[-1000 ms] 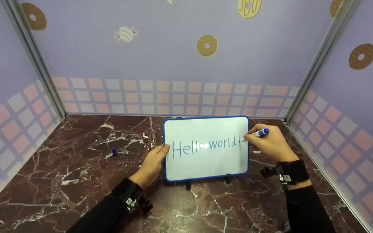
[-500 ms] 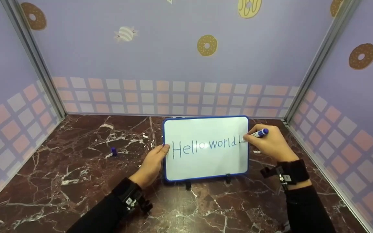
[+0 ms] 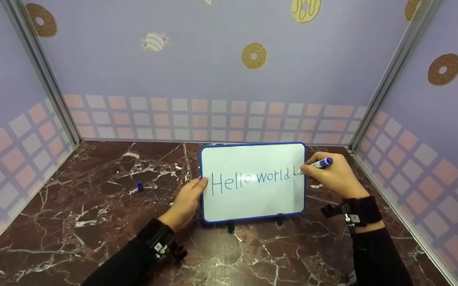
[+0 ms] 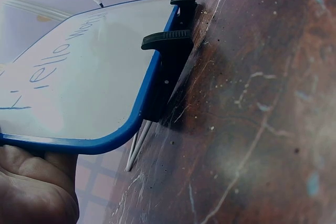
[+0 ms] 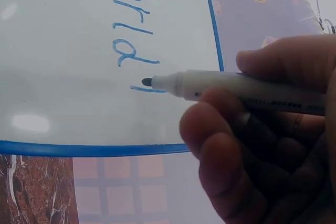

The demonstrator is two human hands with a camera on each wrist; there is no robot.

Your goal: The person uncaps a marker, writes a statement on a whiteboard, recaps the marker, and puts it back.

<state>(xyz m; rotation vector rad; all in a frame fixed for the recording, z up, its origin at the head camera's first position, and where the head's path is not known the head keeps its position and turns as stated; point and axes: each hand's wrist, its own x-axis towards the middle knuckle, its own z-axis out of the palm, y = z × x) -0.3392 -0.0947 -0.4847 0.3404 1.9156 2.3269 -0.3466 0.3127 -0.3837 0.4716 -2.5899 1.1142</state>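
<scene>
A whiteboard [image 3: 253, 202] with a blue frame stands tilted back on a black stand [image 4: 169, 51]. "Hello world" and an upright stroke after it are written across it in blue. My left hand [image 3: 185, 204] grips the board's left edge, thumb on the front, the other fingers behind it. At the right edge my right hand [image 3: 334, 174] pinches a white marker [image 5: 231, 86] with a blue end. Its dark tip lies close beside the upright stroke in the right wrist view. Left of the board, a blue marker cap [image 3: 140, 186] stands on the table.
The dark red marbled table [image 3: 105, 238] reaches back to a purple wall [image 3: 205, 79] with pink and white squares. Side walls with metal corner posts [image 3: 50, 79] close it in on the left and right. Each wrist wears a black strap with a camera.
The upright stroke after "world" has grown clearer below. My right hand and the marker have drawn back slightly to the right. The left hand and the board have stayed still.
</scene>
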